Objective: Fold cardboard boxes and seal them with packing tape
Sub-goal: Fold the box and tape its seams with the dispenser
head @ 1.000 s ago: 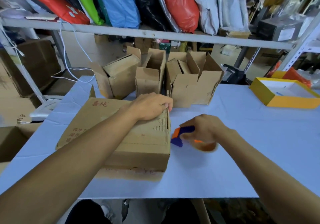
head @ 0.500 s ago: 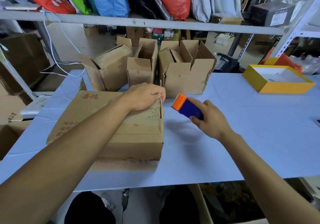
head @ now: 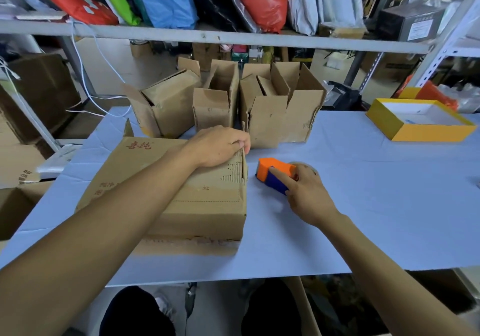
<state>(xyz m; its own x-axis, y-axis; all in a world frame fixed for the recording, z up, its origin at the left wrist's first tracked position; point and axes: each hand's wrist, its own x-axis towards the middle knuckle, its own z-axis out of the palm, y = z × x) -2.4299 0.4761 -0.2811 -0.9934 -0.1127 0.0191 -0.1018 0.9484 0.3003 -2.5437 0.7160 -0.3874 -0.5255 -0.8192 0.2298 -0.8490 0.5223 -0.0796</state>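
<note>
The left hand pinned the cardboard box flaps, fingers curled over the edge; the right hand gripped the tape dispenser. Released, the flaps would probably spring open before taping.

A large brown cardboard box with red printed characters lies flat-topped on the tabletop, its torn right edge showing exposed corrugation. At about 3 o'clock from it, just beside but apart, sits an orange and blue tape dispenser. At 12 o'clock, along the tabletop's far edge, three smaller brown boxes stand in a row with flaps up: a tilted left box, a narrow middle box and a wider right box, close together.
</note>
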